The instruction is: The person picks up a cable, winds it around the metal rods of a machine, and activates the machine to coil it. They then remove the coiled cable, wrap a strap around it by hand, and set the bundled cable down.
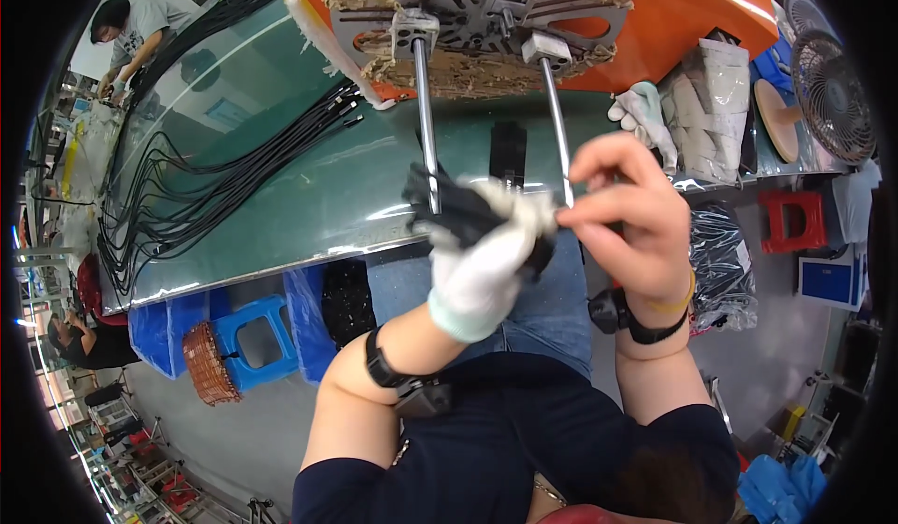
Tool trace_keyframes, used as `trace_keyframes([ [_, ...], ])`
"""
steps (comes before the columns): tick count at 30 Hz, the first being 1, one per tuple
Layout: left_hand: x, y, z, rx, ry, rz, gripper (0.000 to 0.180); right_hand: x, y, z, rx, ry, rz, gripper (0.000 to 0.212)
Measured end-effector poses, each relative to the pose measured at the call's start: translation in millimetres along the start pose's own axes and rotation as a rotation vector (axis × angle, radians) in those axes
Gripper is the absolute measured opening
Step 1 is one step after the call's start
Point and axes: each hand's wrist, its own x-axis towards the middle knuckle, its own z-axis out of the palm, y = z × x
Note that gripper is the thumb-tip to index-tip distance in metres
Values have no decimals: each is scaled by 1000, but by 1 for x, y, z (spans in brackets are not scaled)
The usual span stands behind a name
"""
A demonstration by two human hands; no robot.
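Note:
My left hand (486, 267), in a white knit glove, is closed around a blurred black bundle (458, 211) that looks like coiled cable. The bundle is at the table's front edge, by the lower end of the left metal rod (424, 122). Bare and raised, my right hand (636, 211) pinches thumb and forefinger together beside the gloved fingertips. What lies in that pinch is too small to make out. The right metal rod (557, 117) ends close to these fingertips. Both rods stick out toward me from a slotted metal disc (458, 28) on an orange machine (692, 14).
Long black cables (224, 182) lie across the green table (374, 178) on the left. A black strip (508, 150) rests between the rods. At right are a white glove (645, 117), a plastic-wrapped pack (716, 112) and a fan (832, 94). A blue stool (254, 342) stands below left; another person (140, 37) works far left.

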Motion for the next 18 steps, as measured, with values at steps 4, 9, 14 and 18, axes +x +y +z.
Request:
trace_keyframes([
  [4, -33, 24, -54, 754, -343, -200, 17, -5, -7, 37, -141, 45, -386, 25],
  [9, -48, 29, -71, 1226, -493, -296, 36, -17, 15, 70, -220, -220, -479, 26],
  [14, -47, 31, -64, 1258, -446, -293, 29, -21, 29, 81, -145, -202, -358, 19],
  [18, -37, 40, -54, 444, -348, -892, 19, -17, 38, 80, 258, -65, -266, 11],
])
